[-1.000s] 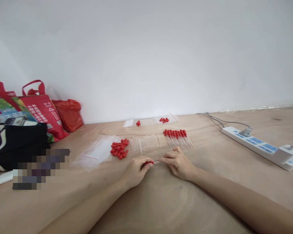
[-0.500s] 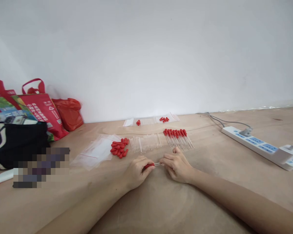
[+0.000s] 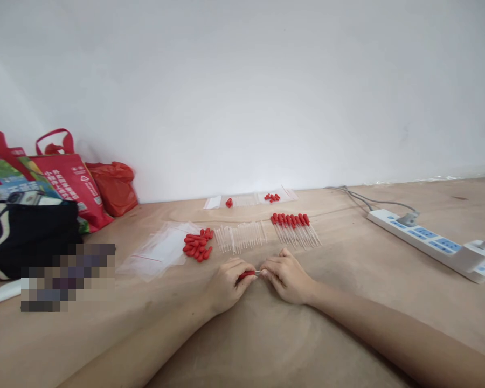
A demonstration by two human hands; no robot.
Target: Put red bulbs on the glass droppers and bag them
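Note:
My left hand (image 3: pixel 231 281) is closed on a red rubber dropper bulb (image 3: pixel 246 274). In the fingers of my right hand (image 3: pixel 285 276) is a clear dropper tube (image 3: pixel 258 272), its near end at the bulb's mouth; how deep it sits in the bulb I cannot tell. Beyond my left hand lies a pile of loose red bulbs (image 3: pixel 198 245). A row of bare clear tubes (image 3: pixel 240 237) is laid out to the right of that pile. Farther right, several droppers (image 3: pixel 295 229) with red bulbs on their tubes lie side by side.
Clear plastic bags (image 3: pixel 157 253) lie left of the bulb pile. More small bags (image 3: pixel 248 200) with red bulbs rest near the wall. A white power strip (image 3: pixel 424 240) with cables is on the right; shopping bags (image 3: pixel 70 183) and a black striped bag (image 3: pixel 32 237) stand left.
My right hand has moved slightly left toward my left hand, and less of the tube shows between them. My left hand has stayed in place around the bulb.

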